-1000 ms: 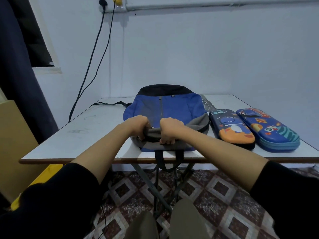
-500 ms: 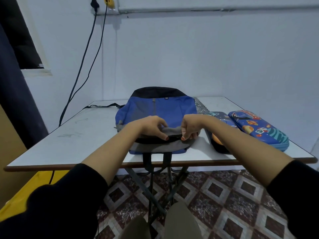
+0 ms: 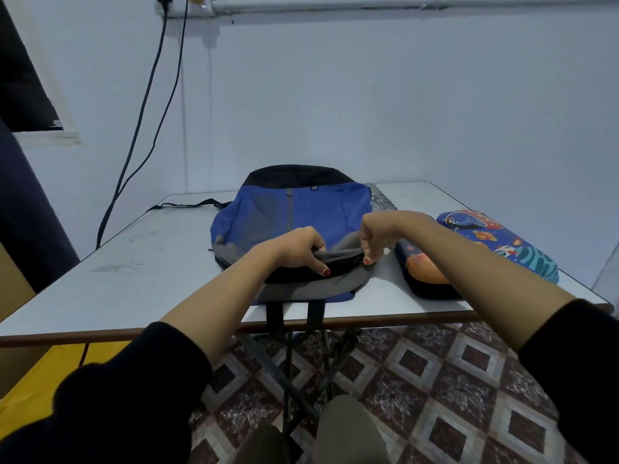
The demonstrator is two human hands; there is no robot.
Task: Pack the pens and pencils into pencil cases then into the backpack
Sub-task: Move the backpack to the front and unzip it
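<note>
Gripping the grey upper lip of the backpack [image 3: 301, 209] opening, the left hand [image 3: 296, 251] has its fingers curled over the fabric & thumb tucked under, prob. to lift that edge and hold the seam taut. The right hand [image 3: 376, 234] sits at the right end of the same opening, fingertips drawn together in a pinch down on the lip. Can't tell if it's the zip pull or just cloth between them, too small. Between the 2 hands a dark slit shows, so the mouth looks partly open. The bag lies flat on the table [image 3: 140, 262], mouth facing the person, straps [image 3: 278, 316] hanging over the near edge, which puts the opening w/in easy reach. Just right of the bag, the near pencil case [image 3: 423, 276] (dark w/ orange) is partly hidden behind the right forearm. The far pencil case [image 3: 499, 244] (blue, planets) lies right beside it. Both look shut and neither is in the bag yet. Pens & pencils aren't in view, presumably inside the cases, so I'd judge this the bag-opening step.
</note>
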